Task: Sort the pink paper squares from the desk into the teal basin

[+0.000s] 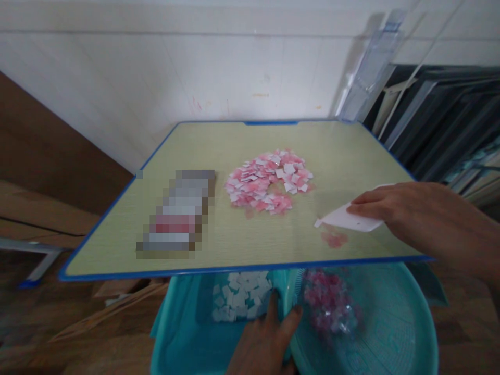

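Note:
My right hand (414,219) pinches a white card (355,219) and holds it low over the right side of the small table. By the card's left tip is a small white square (318,223), and a loose pink piece (335,238) lies just in front. My left hand (265,333) is below the table's front edge, between a teal basin (164,333) and a teal round colander (424,333). Its index finger and thumb are spread, with the other fingers mostly hidden. White squares (242,297) lie in the basin near the index fingertip. Pink, clear-wrapped pieces (332,302) sit in the colander.
A curved pile of pink pieces and white squares (269,179) covers the middle of the blue-edged table (203,148). To its left lies a pixelated rectangular object (177,211). Behind stand a clear plastic bottle (369,67), a white wall and dark panels (449,104).

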A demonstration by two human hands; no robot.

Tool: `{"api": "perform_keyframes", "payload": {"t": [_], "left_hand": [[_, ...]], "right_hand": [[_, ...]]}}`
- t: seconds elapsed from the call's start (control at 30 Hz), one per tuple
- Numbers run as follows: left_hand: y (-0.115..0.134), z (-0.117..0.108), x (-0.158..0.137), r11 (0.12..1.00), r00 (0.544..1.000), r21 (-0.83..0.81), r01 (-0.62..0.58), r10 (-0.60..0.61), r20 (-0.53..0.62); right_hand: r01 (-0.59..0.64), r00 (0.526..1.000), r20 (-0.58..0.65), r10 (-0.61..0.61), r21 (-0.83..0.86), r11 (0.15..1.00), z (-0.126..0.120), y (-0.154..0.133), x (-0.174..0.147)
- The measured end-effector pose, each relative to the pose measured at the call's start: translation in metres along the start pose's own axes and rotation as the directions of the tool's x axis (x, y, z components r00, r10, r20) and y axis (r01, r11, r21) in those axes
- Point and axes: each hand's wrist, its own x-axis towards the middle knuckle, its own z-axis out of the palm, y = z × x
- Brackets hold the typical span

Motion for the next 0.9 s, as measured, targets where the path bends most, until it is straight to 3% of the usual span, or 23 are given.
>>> {"api": "perform_keyframes", "payload": {"t": [0.13, 0.27, 0.47, 0.67, 0.8, 0.9], "left_hand": [[-0.001, 0.005, 0.004, 1.000, 1.000, 0.002, -0.003, 0.003, -0.030], [-0.001, 0.008, 0.007, 1.000, 0.999, 0.001, -0.015, 0.015, -0.032], [-0.003, 0.011, 0.007, 1.000, 0.999, 0.008, -0.021, 0.021, -0.024], [-0.002, 0.012, 0.005, 1.000, 0.999, -0.010, -0.022, 0.022, -0.042], [-0.003, 0.013, 0.004, 0.999, 0.998, -0.008, -0.033, 0.033, -0.046], [-0.003, 0.013, 0.004, 0.999, 0.998, -0.022, -0.040, 0.038, -0.045]], "right_hand": [[0.020, 0.997, -0.082, -0.015, 0.050, 0.999, 0.003, -0.025, 0.018], [0.009, 0.997, -0.071, -0.013, -0.048, 0.999, 0.008, -0.044, 0.038], [-0.011, 0.991, -0.137, -0.002, -0.091, 0.996, 0.004, -0.041, 0.035], [0.003, 0.992, -0.129, -0.004, -0.013, 1.000, 0.002, -0.033, 0.019], [0.021, 0.994, -0.108, -0.030, -0.085, 0.996, 0.002, -0.044, 0.028], [0.033, 0.997, -0.067, -0.036, -0.042, 0.999, 0.002, -0.048, 0.031]]}}
